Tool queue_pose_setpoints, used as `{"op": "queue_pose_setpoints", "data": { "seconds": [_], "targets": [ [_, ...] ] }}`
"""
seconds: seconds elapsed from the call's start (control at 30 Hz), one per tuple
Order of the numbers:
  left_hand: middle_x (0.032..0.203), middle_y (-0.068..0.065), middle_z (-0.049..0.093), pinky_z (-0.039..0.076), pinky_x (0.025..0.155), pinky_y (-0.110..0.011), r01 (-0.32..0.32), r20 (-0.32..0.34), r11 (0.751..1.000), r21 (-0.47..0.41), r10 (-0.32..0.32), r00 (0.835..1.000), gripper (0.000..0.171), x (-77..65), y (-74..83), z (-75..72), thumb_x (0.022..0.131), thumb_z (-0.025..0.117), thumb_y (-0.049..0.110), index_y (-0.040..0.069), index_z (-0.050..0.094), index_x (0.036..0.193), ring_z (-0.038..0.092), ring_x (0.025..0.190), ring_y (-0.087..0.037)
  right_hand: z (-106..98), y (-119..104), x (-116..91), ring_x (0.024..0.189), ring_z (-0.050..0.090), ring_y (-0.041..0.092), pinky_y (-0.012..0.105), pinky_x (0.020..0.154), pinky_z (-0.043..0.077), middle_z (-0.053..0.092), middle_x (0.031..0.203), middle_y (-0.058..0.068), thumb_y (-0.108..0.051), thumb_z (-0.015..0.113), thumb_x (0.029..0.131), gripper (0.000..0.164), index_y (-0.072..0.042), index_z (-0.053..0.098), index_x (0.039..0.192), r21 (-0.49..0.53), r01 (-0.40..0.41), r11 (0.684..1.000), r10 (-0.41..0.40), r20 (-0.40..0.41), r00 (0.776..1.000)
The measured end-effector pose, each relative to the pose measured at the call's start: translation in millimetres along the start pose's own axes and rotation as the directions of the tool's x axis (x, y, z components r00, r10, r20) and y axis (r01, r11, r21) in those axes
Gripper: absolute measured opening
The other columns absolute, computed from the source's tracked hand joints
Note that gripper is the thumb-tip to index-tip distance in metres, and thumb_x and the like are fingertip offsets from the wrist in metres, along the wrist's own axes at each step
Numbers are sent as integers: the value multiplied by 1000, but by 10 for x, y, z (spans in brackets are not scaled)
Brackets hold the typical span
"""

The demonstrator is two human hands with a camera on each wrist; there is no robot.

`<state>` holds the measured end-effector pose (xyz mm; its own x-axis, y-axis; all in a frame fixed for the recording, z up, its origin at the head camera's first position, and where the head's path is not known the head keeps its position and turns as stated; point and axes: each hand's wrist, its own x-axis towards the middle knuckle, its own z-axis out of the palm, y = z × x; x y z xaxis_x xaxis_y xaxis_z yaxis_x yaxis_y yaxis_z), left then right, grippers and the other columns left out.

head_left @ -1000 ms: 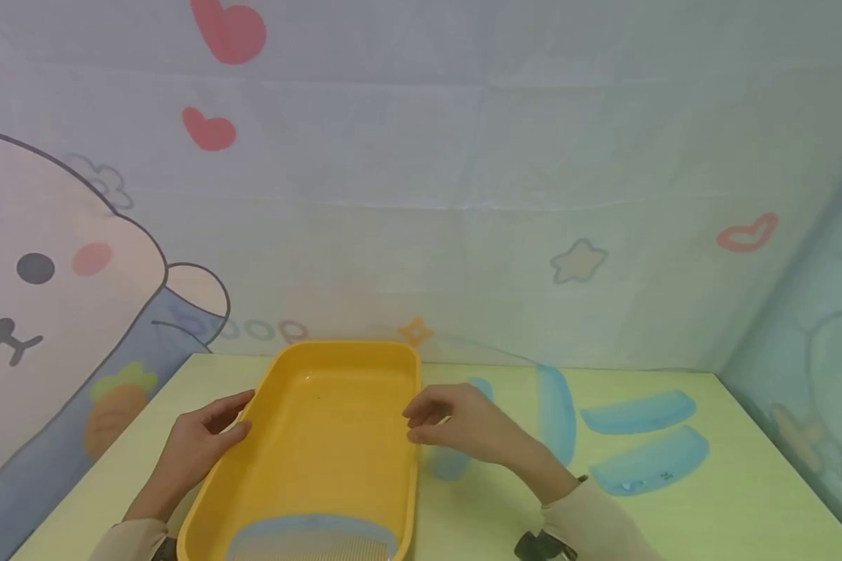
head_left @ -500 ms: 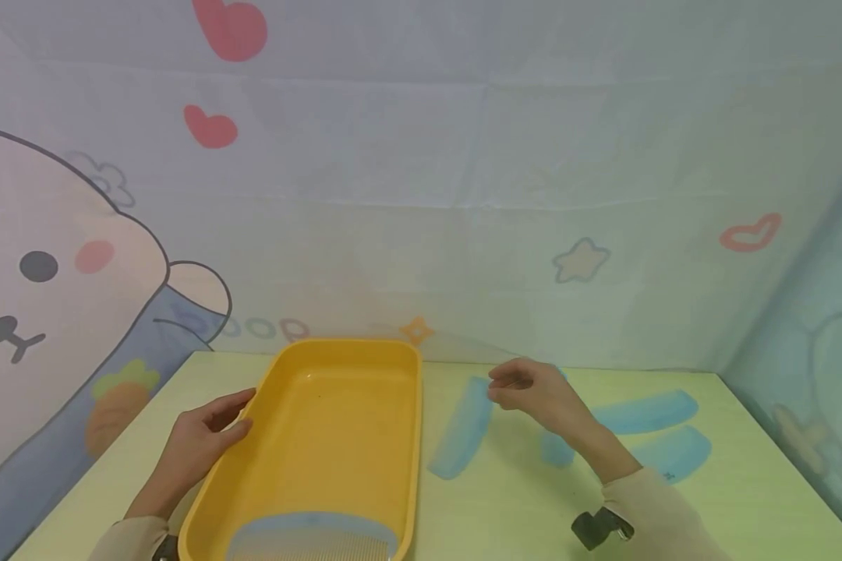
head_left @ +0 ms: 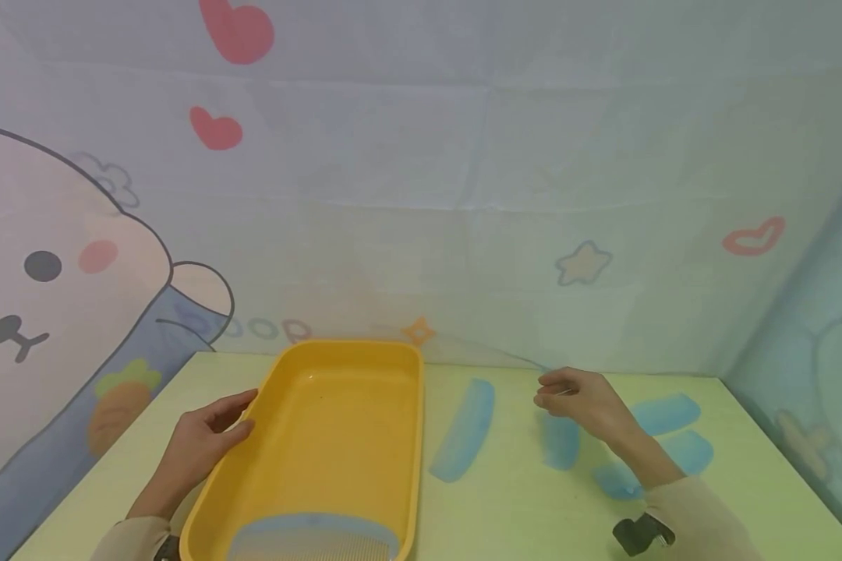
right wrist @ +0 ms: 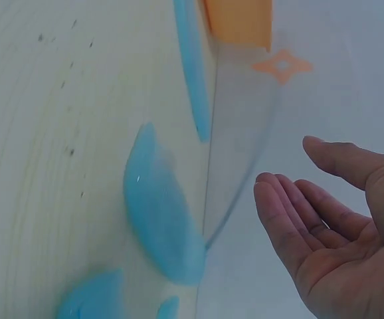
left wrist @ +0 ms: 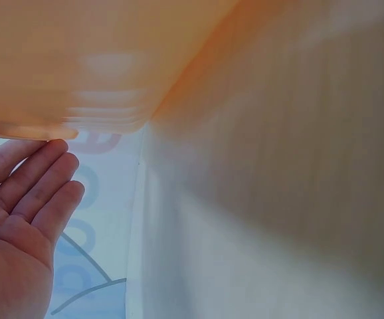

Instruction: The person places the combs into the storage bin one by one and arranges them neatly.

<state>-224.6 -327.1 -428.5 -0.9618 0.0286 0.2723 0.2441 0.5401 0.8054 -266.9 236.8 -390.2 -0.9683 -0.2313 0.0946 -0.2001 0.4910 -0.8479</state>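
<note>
A yellow tray (head_left: 415,467) stands left of the middle of the table. A blue comb (head_left: 309,523) with fine teeth lies in its near end. My left hand (head_left: 195,448) rests against the tray's left rim; in the left wrist view its fingers are straight and meet the rim from below. My right hand (head_left: 589,401) hovers above the far end of a blue comb (head_left: 560,444), with nothing between thumb and fingers. In the right wrist view a gap parts the right thumb from the fingertips. My right hand and forearm partly cover the combs behind them.
Another blue comb (head_left: 465,431) lies just right of the tray. Two more combs, an upper one (head_left: 666,413) and a lower one (head_left: 691,450), lie farther right. A printed cloth (head_left: 463,195) hangs behind the pale table (head_left: 505,506).
My right hand has moved right, from the tray's right rim past the first comb to above the second. My left hand, the tray and the comb inside stay put.
</note>
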Motion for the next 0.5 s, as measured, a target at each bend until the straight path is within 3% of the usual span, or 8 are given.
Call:
{"op": "queue_pose_setpoints", "data": {
  "seconds": [0.13,0.3,0.5],
  "targets": [
    [145,-27,60,55,88,-14,1,1,1000,-8,-1,1000,50,-2,-2,4,102,75,12,-4,61,147,57,119,4,-79,66,-27,105,72,33,55,93,59,72,121,18,-23,78,100,49,6,65,137,-40,-25,999,24,-12,1000],
    [146,-27,60,55,87,-14,2,0,1000,-22,-2,1000,50,-4,-3,4,102,75,11,-4,61,147,54,113,14,-149,166,-42,105,71,33,52,89,60,71,122,19,-25,78,100,53,8,63,138,-107,-43,993,41,-25,999],
    [146,-27,59,55,87,-14,0,1,1000,-20,0,1000,50,-7,5,2,102,75,11,-4,61,147,54,112,14,-194,249,-60,106,70,35,52,89,60,69,123,23,-23,78,100,55,11,60,138,-116,-75,990,72,-26,997]
  ]
}}
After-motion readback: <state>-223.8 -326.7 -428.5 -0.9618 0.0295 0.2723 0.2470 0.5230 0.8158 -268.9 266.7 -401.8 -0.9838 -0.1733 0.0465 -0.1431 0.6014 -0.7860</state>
